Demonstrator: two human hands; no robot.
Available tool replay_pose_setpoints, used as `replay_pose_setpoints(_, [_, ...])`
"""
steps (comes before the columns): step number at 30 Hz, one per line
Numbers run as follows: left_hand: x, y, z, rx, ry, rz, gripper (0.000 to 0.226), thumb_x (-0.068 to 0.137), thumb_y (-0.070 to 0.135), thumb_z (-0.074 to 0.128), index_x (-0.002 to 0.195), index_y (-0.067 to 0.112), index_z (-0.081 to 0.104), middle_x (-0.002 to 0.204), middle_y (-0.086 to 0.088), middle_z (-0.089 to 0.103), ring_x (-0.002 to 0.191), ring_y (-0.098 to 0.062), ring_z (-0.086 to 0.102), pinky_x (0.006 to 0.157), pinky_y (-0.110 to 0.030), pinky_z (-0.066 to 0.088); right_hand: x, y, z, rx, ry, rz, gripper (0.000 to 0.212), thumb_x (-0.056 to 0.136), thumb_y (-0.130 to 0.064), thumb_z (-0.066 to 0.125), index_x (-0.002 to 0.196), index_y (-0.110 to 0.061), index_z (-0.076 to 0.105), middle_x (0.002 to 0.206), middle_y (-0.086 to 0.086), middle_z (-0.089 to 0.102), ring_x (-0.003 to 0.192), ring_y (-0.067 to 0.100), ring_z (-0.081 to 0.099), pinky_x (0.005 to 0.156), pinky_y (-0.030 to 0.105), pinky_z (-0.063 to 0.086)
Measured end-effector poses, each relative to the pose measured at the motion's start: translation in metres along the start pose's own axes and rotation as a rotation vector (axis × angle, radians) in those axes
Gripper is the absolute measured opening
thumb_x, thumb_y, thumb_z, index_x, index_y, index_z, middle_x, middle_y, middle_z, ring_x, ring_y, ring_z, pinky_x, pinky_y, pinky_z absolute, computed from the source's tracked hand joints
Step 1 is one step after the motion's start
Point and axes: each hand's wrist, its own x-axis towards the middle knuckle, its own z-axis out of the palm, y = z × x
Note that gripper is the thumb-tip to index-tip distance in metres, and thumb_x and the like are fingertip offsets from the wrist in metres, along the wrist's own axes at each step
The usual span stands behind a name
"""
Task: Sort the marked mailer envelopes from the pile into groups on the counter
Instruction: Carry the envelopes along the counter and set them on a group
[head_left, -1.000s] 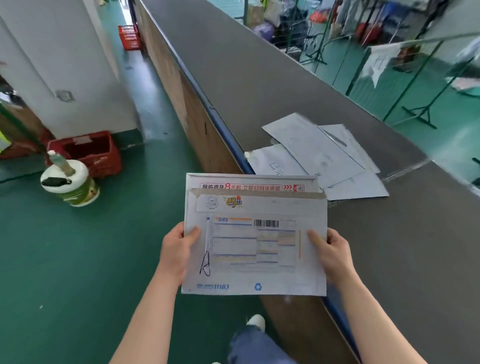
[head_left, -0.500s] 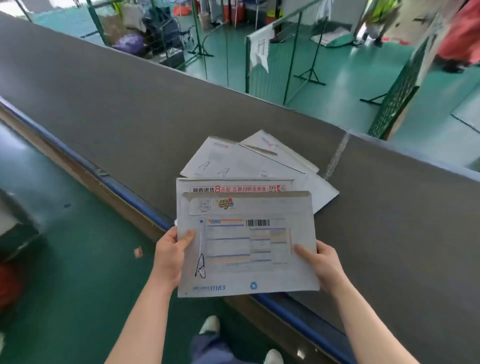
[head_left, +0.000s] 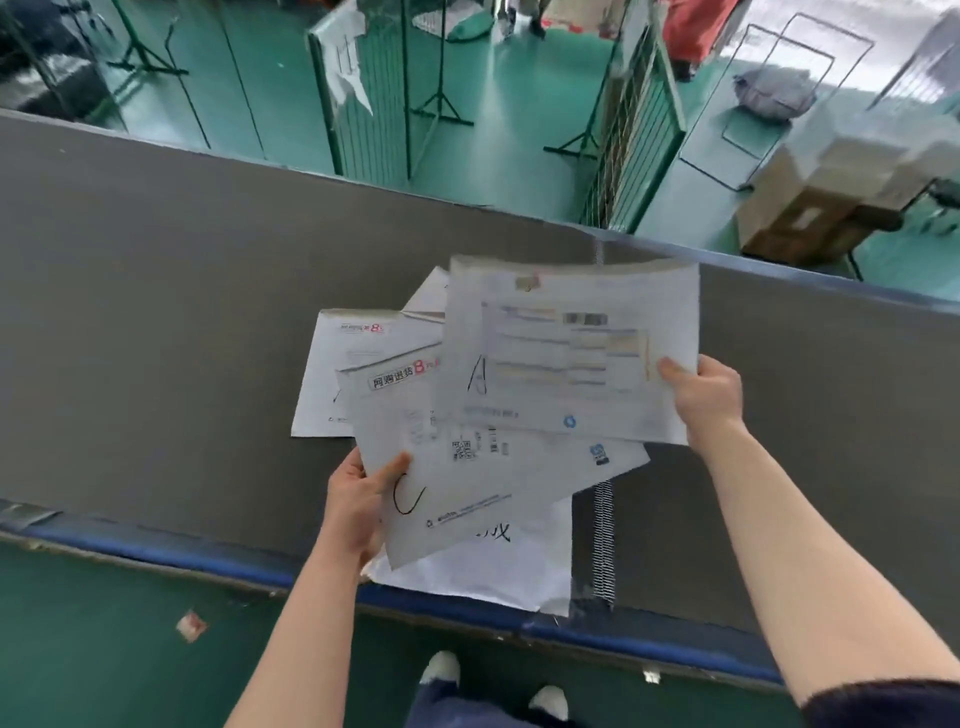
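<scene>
The right hand (head_left: 706, 397) pinches the right edge of an envelope marked A (head_left: 566, 353), thumb on its face, and holds it raised over the grey desk (head_left: 156, 312); its print is blurred. The left hand (head_left: 358, 501) has its grip clenched on the lower left corner of an envelope marked C (head_left: 467, 467), thumb on top beside the drawn letter, with at least one more white envelope (head_left: 498, 566) under it reaching over the desk's blue edge (head_left: 208, 558). The A envelope overlaps the upper right of the C envelope. Beyond them, a small pile of envelopes (head_left: 353, 379) lies flat on the desk. Below, white shoes (head_left: 441, 667) stand on the green floor (head_left: 93, 649).
</scene>
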Motion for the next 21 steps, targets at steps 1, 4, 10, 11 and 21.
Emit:
replay_pose_setpoints(1, [0.004, -0.002, -0.007, 0.009, -0.008, -0.026, 0.028, 0.093, 0.000, 0.067, 0.119, 0.010, 0.068, 0.112, -0.013, 0.077, 0.100, -0.036, 0.074, 0.080, -0.048, 0.062, 0.003, -0.007, -0.001, 0.037, 0.050, 0.008, 0.012, 0.093, -0.014, 0.072, 0.100, -0.004, 0.069, 0.096, 0.013, 0.070, 0.085, 0.024, 0.062, 0.076, 0.038, 0.052])
replay_pose_setpoints(4, [0.007, -0.007, -0.021, 0.056, -0.072, -0.127, 0.027, 0.092, -0.004, 0.066, 0.116, 0.007, 0.066, 0.111, -0.021, 0.076, 0.093, -0.040, 0.074, 0.073, -0.049, 0.063, 0.016, -0.012, -0.005, 0.047, 0.182, 0.006, 0.019, 0.098, -0.009, 0.065, 0.116, -0.005, 0.070, 0.103, 0.008, 0.069, 0.088, 0.023, 0.063, 0.078, 0.032, 0.051])
replay_pose_setpoints(10, [0.003, -0.009, -0.013, 0.212, -0.329, -0.277, 0.034, 0.087, -0.009, 0.065, 0.120, -0.002, 0.065, 0.111, -0.029, 0.073, 0.086, -0.042, 0.074, 0.072, -0.050, 0.064, 0.024, 0.021, 0.001, -0.150, 0.282, 0.168, 0.045, 0.093, -0.032, 0.064, 0.131, -0.008, 0.062, 0.127, 0.007, 0.068, 0.105, 0.026, 0.066, 0.081, 0.033, 0.054])
replay_pose_setpoints(11, [0.004, -0.008, -0.010, 0.220, -0.349, -0.287, 0.034, 0.086, -0.009, 0.065, 0.120, -0.002, 0.065, 0.112, -0.029, 0.073, 0.086, -0.042, 0.074, 0.071, -0.049, 0.064, 0.019, 0.026, 0.000, -0.199, 0.261, 0.222, 0.057, 0.092, -0.038, 0.063, 0.142, -0.010, 0.054, 0.132, 0.005, 0.064, 0.112, 0.028, 0.064, 0.086, 0.035, 0.053])
replay_pose_setpoints(21, [-0.004, -0.036, 0.113, 0.403, -0.629, -0.295, 0.043, 0.070, 0.003, 0.077, 0.112, -0.003, 0.069, 0.109, -0.029, 0.073, 0.083, -0.040, 0.074, 0.069, -0.046, 0.062, -0.111, 0.118, -0.150, -0.214, 0.389, 0.267, 0.031, 0.101, -0.038, 0.054, 0.124, -0.021, 0.066, 0.112, -0.003, 0.067, 0.109, 0.022, 0.062, 0.101, 0.045, 0.052])
